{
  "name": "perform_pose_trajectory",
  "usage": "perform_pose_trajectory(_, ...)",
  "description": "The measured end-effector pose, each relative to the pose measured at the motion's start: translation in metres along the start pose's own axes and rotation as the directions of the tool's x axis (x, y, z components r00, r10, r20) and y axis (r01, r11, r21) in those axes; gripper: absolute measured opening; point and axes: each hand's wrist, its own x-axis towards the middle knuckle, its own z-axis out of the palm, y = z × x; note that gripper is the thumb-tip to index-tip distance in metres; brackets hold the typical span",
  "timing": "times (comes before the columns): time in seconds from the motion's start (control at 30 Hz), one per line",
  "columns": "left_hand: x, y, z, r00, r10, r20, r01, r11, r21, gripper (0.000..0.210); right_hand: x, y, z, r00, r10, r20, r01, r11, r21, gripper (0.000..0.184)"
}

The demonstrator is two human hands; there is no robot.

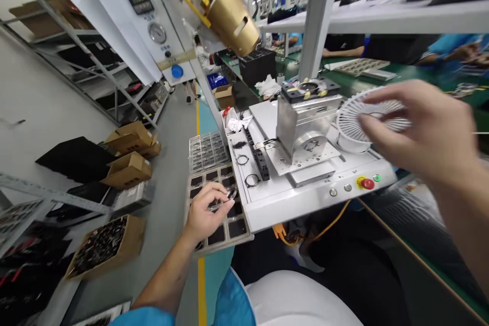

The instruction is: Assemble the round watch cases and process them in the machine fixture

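On the left I have a carton of dark parts (pixel 99 244) on the floor, out of reach and not in play. Next, my left hand (pixel 206 211) is over the compartment tray (pixel 249 237), thumb and fingertips closed on a small glossy part (pixel 232 193); looks curved, maybe ring-like, exact shape too small to tell. Whether it touches the tray I can't tell. Just right of the tray is the white machine table (pixel 267 209), with two thin dark rings lying near its left edge. Middle of the table: metal fixture (pixel 305 122) with a dark plate (pixel 311 90) on top, brass-coloured head (pixel 233 18) hanging above, to the left. Right of the fixture, a white round fan (pixel 349 119); my right hand (pixel 424 127) is in front of it, thumb and forefinger apart, nothing seen between them; contact with the fan, can't tell. Red button (pixel 368 184) sits on the front edge below. I'd judge the step as part handling at the tray, fixture not engaged. Next move calls for a light, steady left pinch, lifting clear of the dividers, and the right hand kept off that button.
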Motion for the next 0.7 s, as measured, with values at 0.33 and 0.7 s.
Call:
perform_pose_trajectory(0.33,0.086,0.033,0.013,0.956,0.275,-0.105,-0.292,0.931,-0.217,0.026,0.136,0.008,0.039,0.822,-0.07,0.565,0.021,0.995,0.094,0.029)
perform_pose_trajectory(0.7,0.271,0.091,0.064,0.972,0.19,0.134,-0.204,0.974,0.096,0.032,0.086,0.011,0.028,0.988,0.148,0.04,-0.147,0.843,0.517,0.03)
